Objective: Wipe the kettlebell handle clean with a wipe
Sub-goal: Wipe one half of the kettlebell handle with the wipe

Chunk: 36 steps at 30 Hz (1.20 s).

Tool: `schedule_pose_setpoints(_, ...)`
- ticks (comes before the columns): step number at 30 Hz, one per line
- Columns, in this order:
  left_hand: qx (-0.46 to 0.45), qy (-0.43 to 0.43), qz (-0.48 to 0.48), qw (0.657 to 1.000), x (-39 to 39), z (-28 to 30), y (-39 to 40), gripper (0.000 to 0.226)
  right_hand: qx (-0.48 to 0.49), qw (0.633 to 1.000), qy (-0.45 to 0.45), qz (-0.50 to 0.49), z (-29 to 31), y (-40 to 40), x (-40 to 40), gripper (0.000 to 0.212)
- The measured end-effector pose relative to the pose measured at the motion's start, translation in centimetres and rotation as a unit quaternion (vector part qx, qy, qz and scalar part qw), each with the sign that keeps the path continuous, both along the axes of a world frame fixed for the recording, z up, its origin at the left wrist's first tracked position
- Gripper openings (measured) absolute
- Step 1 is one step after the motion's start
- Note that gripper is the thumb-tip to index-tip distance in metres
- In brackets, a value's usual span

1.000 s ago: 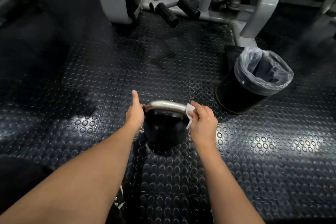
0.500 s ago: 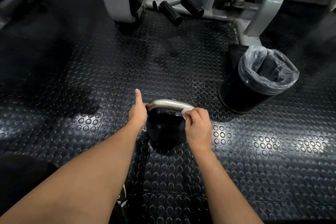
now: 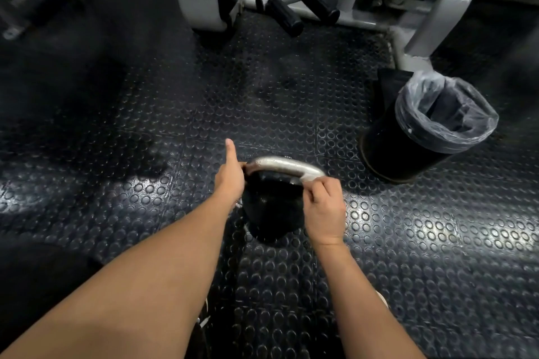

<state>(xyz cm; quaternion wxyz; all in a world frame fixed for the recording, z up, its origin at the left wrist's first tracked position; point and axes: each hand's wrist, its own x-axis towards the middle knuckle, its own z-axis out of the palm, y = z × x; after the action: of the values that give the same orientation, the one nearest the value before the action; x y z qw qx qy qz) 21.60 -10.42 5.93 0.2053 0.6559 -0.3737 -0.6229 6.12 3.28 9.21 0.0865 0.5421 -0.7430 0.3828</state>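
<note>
Studded black rubber flooring fills the view, with grey machine frames at twelve o'clock and a lined black bin at two o'clock. At the centre, a black kettlebell stands on the floor, its steel handle arched across the top. The wiping step is judged to be in hand: the handle's right end is covered by the right hand, whose fingers are curled over a wipe, of which only a pale sliver is seen. The left end is steadied by the left hand, thumb raised straight; whether its hidden fingers are wrapped round the steel cannot be told. A sweep of the wipe toward nine o'clock along the bar, with pressure maintained, is judged to be called for next.
</note>
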Motion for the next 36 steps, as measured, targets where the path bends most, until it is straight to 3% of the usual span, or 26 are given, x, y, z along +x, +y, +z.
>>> schedule_pose_setpoints(6,-0.011,-0.010,0.008,1.000,-0.2,0.5,0.2,0.139,-0.029,0.998,-0.036,-0.053,0.1,-0.2,0.3,0.011)
schedule_pose_setpoints(9,-0.008,-0.002,0.000,1.000,-0.2,0.5,0.2,0.136,-0.007,0.969,-0.181,-0.169,0.4,-0.6,1.7,0.016)
schedule_pose_setpoints(12,-0.009,-0.003,-0.005,1.000,-0.2,0.2,0.1,0.135,0.007,0.864,-0.428,-0.264,0.4,-1.0,2.6,0.015)
schedule_pose_setpoints(16,0.005,0.001,0.010,1.000,-0.1,-1.0,-0.4,0.136,-0.131,0.656,-0.709,-0.225,1.5,-1.3,3.4,0.013)
schedule_pose_setpoints(20,0.005,0.000,0.008,1.000,-0.1,-1.2,-0.5,0.133,-0.219,0.472,-0.828,-0.209,2.9,-1.8,4.2,0.006)
schedule_pose_setpoints(22,-0.002,0.005,0.002,1.000,-0.1,-0.9,-0.4,0.126,-0.242,0.411,-0.856,-0.198,3.0,-2.3,4.4,0.011)
schedule_pose_setpoints(27,0.011,0.008,0.013,1.000,-0.1,-1.6,-0.7,0.133,-0.257,0.391,-0.861,-0.201,2.7,-1.3,4.5,0.022)
schedule_pose_setpoints(33,0.007,0.024,0.018,1.000,0.1,-1.6,-0.7,0.134,-0.226,0.352,-0.894,-0.161,2.8,-2.7,4.2,0.012)
schedule_pose_setpoints(36,0.008,0.022,0.018,1.000,0.0,-1.5,-0.7,0.135,-0.218,0.354,-0.893,-0.170,3.1,-1.7,4.0,0.013)
